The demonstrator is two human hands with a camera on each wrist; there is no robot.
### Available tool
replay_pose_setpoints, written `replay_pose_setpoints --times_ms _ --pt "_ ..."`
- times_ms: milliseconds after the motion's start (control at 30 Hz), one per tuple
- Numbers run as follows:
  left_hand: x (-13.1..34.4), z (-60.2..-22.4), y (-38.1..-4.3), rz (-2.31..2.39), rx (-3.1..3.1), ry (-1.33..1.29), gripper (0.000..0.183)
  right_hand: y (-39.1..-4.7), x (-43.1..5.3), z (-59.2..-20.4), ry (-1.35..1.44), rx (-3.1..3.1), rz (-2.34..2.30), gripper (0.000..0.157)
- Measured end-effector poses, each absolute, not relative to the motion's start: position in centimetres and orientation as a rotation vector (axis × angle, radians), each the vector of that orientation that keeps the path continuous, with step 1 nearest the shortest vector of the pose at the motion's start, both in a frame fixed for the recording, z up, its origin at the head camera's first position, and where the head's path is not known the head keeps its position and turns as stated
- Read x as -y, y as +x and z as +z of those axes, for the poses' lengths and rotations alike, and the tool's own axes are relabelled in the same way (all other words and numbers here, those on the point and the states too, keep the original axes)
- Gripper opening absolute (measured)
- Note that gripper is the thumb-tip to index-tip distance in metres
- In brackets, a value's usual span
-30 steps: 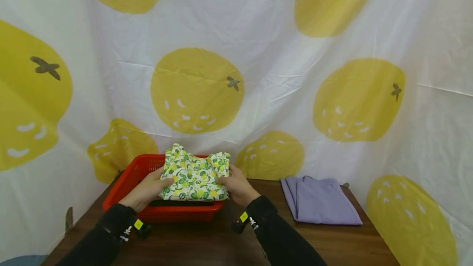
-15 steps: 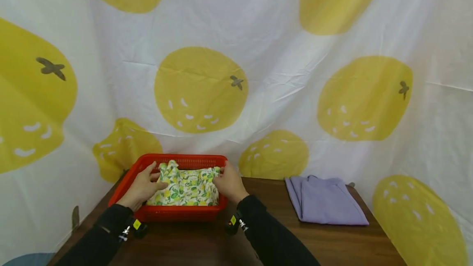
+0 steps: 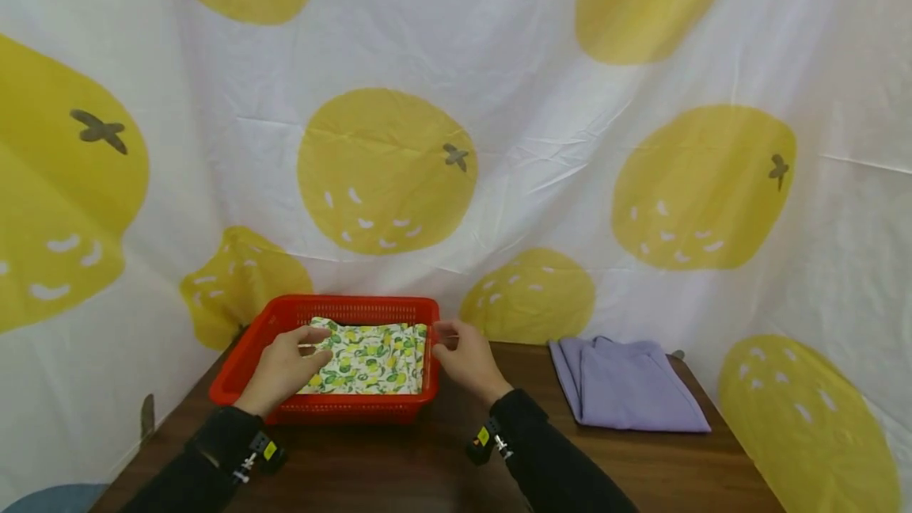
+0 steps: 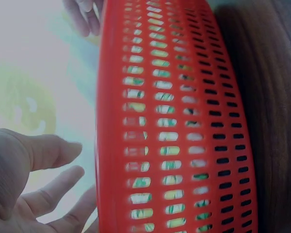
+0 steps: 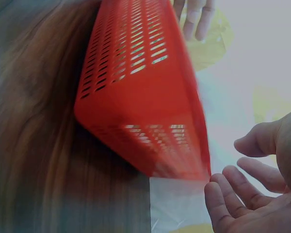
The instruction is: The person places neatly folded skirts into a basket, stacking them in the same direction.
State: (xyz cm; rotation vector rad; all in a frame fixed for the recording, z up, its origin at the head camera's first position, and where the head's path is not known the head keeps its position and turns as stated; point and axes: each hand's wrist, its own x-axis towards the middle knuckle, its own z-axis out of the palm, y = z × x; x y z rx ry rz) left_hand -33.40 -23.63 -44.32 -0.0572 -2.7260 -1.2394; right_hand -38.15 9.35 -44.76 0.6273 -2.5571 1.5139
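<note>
A folded white cloth garment with a lemon-and-leaf print [image 3: 370,359] lies inside the red plastic basket [image 3: 342,410]. Over the basket's left part hovers my left hand [image 3: 285,366], its fingers loosely bent and holding nothing. Just outside the basket's right rim is my right hand [image 3: 466,359], also holding nothing, with fingertips very near the rim. The left wrist view shows the left hand [image 4: 43,184] above the basket's slotted side [image 4: 169,126], the print showing through the slots. In the right wrist view, the right hand's fingers [image 5: 237,187] reach the basket corner; I cannot tell whether they touch.
A folded lilac cloth [image 3: 630,386] lies on the right of the dark wooden table [image 3: 399,469]. Behind the table hangs a white curtain [image 3: 534,157] with large yellow fruit prints. The basket stands at the table's back left.
The printed garment has gone down into the basket and out of both hands. My right hand has moved right, past the rim; the left stays over the basket.
</note>
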Motion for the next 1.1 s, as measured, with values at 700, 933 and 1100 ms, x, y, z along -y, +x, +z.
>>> replay_pose_setpoints --times_ms 700,933,1100 --pt "16.3 -45.7 -30.3 -0.993 2.665 -0.308 0.021 -35.9 -18.0 -47.8 0.491 2.643 1.156 0.029" --pt "14.4 -45.9 -29.7 -0.967 2.659 -0.354 0.02 -36.1 -21.7 -48.9 0.403 2.647 1.13 0.028" --pt "12.7 -45.6 -29.1 -0.981 2.661 -0.396 0.018 -36.6 -24.6 -49.3 0.35 2.622 1.085 0.031"
